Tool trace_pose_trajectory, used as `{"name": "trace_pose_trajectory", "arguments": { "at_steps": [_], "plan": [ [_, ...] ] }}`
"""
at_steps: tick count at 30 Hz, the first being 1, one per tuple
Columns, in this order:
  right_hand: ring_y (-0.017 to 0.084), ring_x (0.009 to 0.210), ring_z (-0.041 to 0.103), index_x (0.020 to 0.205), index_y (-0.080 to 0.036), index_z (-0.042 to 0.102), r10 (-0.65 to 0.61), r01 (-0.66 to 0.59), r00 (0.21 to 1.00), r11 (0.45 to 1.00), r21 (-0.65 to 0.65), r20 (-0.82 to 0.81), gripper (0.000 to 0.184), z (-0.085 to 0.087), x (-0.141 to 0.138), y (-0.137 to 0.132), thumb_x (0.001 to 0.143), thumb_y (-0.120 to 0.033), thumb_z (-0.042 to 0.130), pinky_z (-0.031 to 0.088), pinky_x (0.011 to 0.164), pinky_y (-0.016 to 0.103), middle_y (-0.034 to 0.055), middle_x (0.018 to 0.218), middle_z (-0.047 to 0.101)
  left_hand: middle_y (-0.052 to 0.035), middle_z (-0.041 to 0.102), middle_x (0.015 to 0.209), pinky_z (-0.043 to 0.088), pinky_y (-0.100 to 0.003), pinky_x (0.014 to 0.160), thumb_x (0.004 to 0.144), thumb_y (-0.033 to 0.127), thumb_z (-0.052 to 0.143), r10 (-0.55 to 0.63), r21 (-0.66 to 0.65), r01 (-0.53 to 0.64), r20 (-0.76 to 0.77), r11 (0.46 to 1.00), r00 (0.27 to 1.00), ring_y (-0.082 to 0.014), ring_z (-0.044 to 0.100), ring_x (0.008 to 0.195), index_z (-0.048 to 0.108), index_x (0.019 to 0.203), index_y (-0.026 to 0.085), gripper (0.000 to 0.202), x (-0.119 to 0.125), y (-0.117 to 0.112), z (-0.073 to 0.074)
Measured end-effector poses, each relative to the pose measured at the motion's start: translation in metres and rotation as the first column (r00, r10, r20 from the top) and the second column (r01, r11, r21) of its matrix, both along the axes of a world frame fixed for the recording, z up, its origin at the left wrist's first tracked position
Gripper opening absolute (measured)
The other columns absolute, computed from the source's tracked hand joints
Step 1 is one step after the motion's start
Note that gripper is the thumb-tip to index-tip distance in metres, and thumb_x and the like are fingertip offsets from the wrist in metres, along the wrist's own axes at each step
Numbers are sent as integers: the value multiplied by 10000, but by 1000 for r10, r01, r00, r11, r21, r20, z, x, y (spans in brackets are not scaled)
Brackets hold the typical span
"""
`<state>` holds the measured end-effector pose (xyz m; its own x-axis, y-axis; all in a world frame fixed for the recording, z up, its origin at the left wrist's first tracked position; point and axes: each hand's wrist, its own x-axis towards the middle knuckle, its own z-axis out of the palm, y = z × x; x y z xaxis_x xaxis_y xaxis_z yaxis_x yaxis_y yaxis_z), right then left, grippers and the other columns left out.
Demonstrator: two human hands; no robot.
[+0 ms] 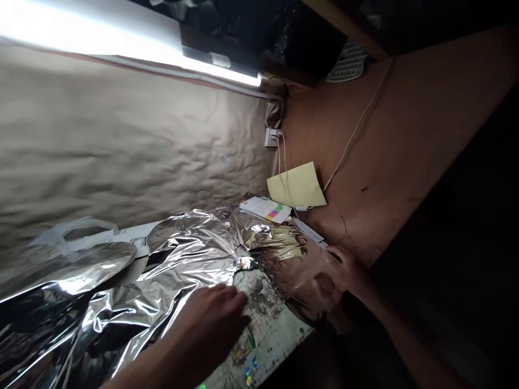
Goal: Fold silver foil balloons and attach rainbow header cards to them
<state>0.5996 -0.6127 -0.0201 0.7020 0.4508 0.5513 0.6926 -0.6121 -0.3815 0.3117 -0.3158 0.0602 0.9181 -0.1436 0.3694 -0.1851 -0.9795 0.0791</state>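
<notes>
The left hand [206, 324] lies open, its fingers spread and flat, pressing on the crumpled foil sheet [170, 286] where it meets a speckled white board [270, 319], with nothing pinched between them. The right hand [334, 278] is curled at the far end of the foil, behind a shiny, see-through stretch of film [287, 275]; it is blurred, so whether it has hold of the film or foil cannot be told. The foil spreads across the board and away from both hands, with a small twisted tuft [245, 263] rising near the left fingertips. A few shiny stickers [248, 364] lie on the board. A white plastic bag [77, 232] sits by the foil, and papers with coloured tabs [265, 209] lie just beyond it, beneath a yellow sheet [295, 186] on the wall. The thin foil could tear if pulled hard against the board's edge or the tuft, and its loose, slippery folds could slide and knock the papers or stickers.
</notes>
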Motion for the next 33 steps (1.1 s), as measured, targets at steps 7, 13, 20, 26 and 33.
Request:
{"name": "trace_pose_trajectory", "arguments": {
  "at_steps": [7,13,20,26,33],
  "plan": [
    [276,1341,425,1402,-142,475,245,-198,967,897,-395,73,541,58,66,168,882,-224,599,344,1125,418,151,1465,470,-118,666,1102,515,-377,786,780,547,639,-119,-231,48,-305,972,945,-294,641,958,607,1113,186,492,149,-125,-37],
    [247,1116,595,1268,-172,561,170,-166,984,802,-573,-46,369,53,122,231,943,-342,603,512,933,464,105,1294,574,-113,663,1094,499,-371,796,737,601,678,-70,-270,-46,-402,962,913,-305,590,1024,721,956,201,458,174,-128,-76],
    [227,1056,618,1242,-166,572,88,-104,994,740,-664,-57,347,60,147,237,948,-349,598,538,888,439,96,1248,592,-104,711,983,478,-343,770,728,430,718,-53,-345,-113,-435,932,899,-274,636,926,760,918,205,297,175,-124,-68],
    [225,1055,618,1235,-169,576,104,-155,988,752,-640,-118,338,73,141,222,950,-349,595,537,889,438,94,1247,594,-94,694,786,448,-337,731,772,298,632,-57,-466,-159,-416,870,908,-241,638,784,745,764,174,168,178,-120,-64],
    [223,1130,619,1279,-157,594,255,-336,938,835,-437,-234,355,125,108,175,977,-336,537,488,973,353,125,1311,613,30,448,568,300,-237,543,890,447,491,-147,-765,-153,-308,625,940,-110,393,556,616,653,145,404,186,-85,-58]
  ]
}}
